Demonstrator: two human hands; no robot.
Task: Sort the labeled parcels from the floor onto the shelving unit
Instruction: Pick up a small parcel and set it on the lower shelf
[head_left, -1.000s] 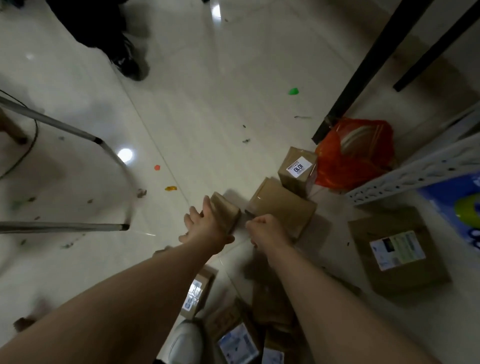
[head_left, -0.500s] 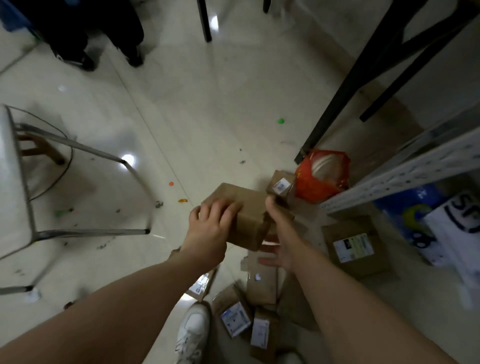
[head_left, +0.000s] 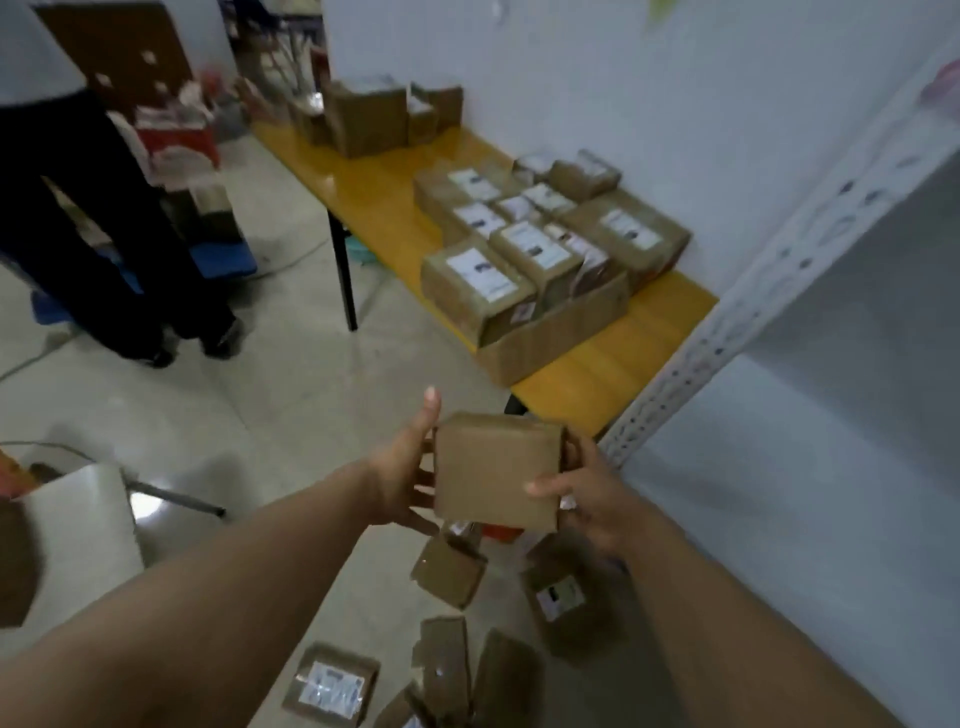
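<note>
A small brown cardboard parcel (head_left: 496, 470) is held in the air at chest height, its plain side facing me. My left hand (head_left: 402, 475) holds its left edge, thumb up and fingers under it. My right hand (head_left: 587, 491) grips its right edge, thumb across the front corner. Several more labeled parcels (head_left: 558, 597) lie on the floor below my hands. The white shelving unit (head_left: 769, 270) stands at the right, its perforated post running down beside the held parcel.
A yellow table (head_left: 613, 364) against the wall carries several labeled parcels (head_left: 519, 260). A person in dark trousers (head_left: 104, 234) stands at the far left. A white chair (head_left: 78, 519) is at the near left.
Both hands have lifted the parcel off the floor. My view has swung up from the floor pile to the table, wall and shelving.
</note>
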